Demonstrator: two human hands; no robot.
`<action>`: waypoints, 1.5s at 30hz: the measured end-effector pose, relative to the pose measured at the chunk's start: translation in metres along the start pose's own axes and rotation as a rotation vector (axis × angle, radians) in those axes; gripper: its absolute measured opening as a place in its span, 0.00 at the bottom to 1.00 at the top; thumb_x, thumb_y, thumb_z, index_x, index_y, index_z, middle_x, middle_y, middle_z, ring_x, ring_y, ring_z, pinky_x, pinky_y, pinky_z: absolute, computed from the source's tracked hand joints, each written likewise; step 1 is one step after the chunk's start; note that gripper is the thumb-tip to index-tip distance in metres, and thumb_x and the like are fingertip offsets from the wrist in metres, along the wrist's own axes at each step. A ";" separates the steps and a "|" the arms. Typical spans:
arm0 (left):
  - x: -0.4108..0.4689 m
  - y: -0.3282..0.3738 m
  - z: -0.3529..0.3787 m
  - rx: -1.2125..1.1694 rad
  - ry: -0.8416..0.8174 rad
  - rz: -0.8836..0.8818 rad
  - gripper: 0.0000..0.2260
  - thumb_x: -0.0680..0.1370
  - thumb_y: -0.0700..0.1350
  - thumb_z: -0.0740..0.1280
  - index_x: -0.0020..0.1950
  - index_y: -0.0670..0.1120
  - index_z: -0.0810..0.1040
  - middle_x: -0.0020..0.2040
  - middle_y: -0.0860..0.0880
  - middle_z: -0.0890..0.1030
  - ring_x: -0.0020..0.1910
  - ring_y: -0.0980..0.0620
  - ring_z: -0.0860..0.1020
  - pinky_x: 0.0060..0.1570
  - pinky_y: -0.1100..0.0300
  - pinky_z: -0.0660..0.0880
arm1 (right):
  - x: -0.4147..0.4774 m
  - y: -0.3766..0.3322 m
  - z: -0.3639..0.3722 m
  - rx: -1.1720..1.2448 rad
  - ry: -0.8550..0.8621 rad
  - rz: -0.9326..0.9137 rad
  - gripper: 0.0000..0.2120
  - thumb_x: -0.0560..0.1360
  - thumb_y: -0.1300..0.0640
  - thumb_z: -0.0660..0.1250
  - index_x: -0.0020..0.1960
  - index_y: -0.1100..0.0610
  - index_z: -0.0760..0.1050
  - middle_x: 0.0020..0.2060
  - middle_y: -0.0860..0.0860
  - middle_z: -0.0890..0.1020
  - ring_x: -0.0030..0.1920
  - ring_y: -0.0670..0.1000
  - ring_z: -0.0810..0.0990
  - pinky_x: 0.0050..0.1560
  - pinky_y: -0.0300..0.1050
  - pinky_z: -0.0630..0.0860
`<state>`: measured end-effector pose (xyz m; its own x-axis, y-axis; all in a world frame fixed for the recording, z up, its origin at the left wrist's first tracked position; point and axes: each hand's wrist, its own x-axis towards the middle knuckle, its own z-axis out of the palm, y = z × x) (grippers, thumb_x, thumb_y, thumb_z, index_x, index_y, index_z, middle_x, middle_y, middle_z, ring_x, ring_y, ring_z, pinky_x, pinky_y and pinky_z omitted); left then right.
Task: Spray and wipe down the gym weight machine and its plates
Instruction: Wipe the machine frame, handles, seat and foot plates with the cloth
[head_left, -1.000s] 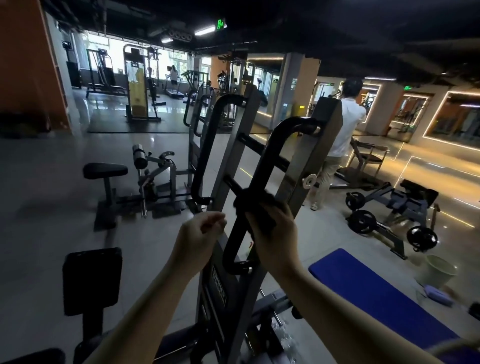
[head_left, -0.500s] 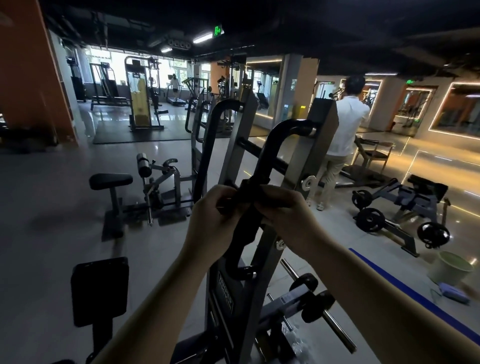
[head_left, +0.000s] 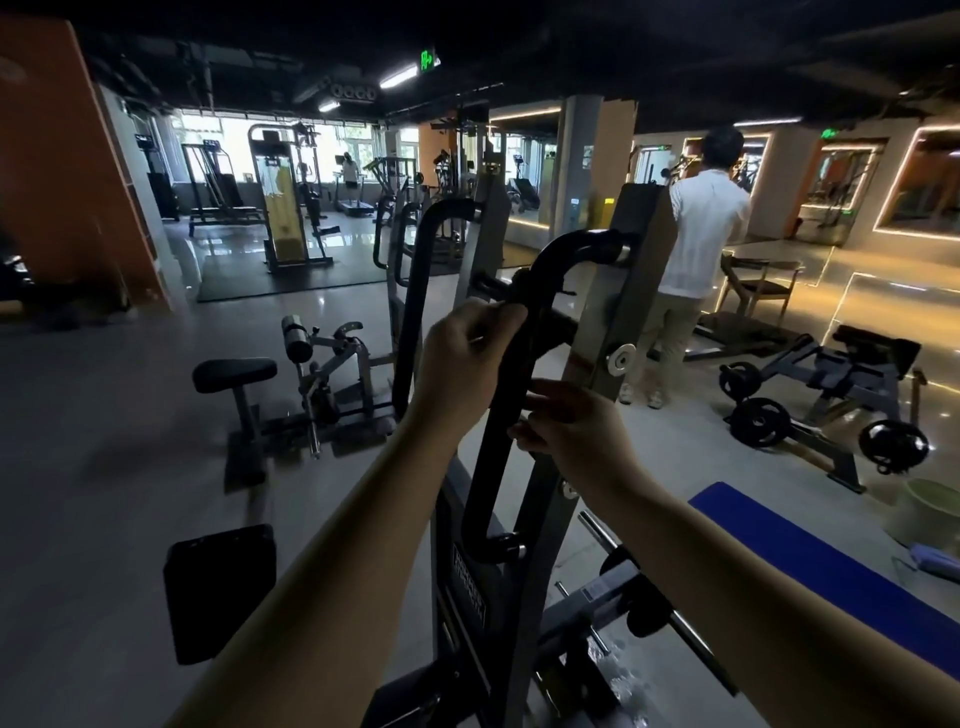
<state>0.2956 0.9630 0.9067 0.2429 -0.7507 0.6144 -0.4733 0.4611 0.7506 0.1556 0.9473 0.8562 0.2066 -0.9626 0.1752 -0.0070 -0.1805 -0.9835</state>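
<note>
While a black pad (head_left: 218, 592) and a round-seated station (head_left: 234, 374) stand unused at the left, the work sits at the centre, on the weight machine (head_left: 641, 234) directly ahead. The left hand (head_left: 462, 364) is raised to the upper stretch of the machine's black curved handle (head_left: 491, 467). Its fingers (head_left: 498, 317) are curled tight around what looks like a dark cloth (head_left: 514, 291) bunched against the bar, though cloth and bar are hard to tell apart in this light. That grip suits rubbing along the tube rather than lifting it.

Just below and to the right, the right hand (head_left: 576, 436) wraps the same handle, thumb on the near side and fingers hooked round the far side. This probably steadies the bar so the wiping pressure does not swing it.

Lower right, small black plates (head_left: 641, 618) sit on a chrome peg of the same machine, out of reach of both hands and seemingly not yet being wiped.

Beyond the grey upright a person in a white shirt (head_left: 706, 234) stands facing away. Further right is another plate-loaded machine (head_left: 831, 395). At the right edge, a blue mat (head_left: 810, 561), a pale bucket (head_left: 930, 509) and a spare cloth (head_left: 935, 561) lie on the floor, close enough to fetch for rinsing.
</note>
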 end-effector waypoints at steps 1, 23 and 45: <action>0.000 -0.003 0.000 0.011 0.007 -0.014 0.08 0.80 0.52 0.71 0.51 0.50 0.76 0.43 0.56 0.80 0.41 0.66 0.79 0.37 0.74 0.72 | 0.000 0.002 0.000 -0.006 0.005 -0.005 0.19 0.79 0.73 0.63 0.65 0.57 0.77 0.51 0.53 0.86 0.45 0.52 0.88 0.44 0.39 0.83; -0.051 -0.066 0.027 0.311 0.066 0.102 0.24 0.83 0.51 0.64 0.78 0.47 0.67 0.59 0.51 0.71 0.60 0.63 0.63 0.58 0.57 0.69 | -0.001 0.061 -0.001 -0.135 -0.072 0.128 0.22 0.74 0.76 0.63 0.53 0.53 0.84 0.46 0.51 0.88 0.45 0.53 0.88 0.54 0.53 0.84; -0.132 -0.147 0.027 0.117 -0.064 -0.070 0.24 0.80 0.40 0.69 0.75 0.43 0.69 0.68 0.45 0.70 0.69 0.51 0.66 0.65 0.71 0.67 | 0.011 0.077 0.007 -0.116 -0.050 0.150 0.25 0.72 0.80 0.52 0.47 0.59 0.84 0.44 0.56 0.88 0.40 0.58 0.86 0.51 0.61 0.84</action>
<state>0.3100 0.9810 0.7089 0.2258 -0.8094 0.5421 -0.5538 0.3511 0.7550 0.1638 0.9238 0.7825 0.2427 -0.9698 0.0221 -0.1531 -0.0608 -0.9863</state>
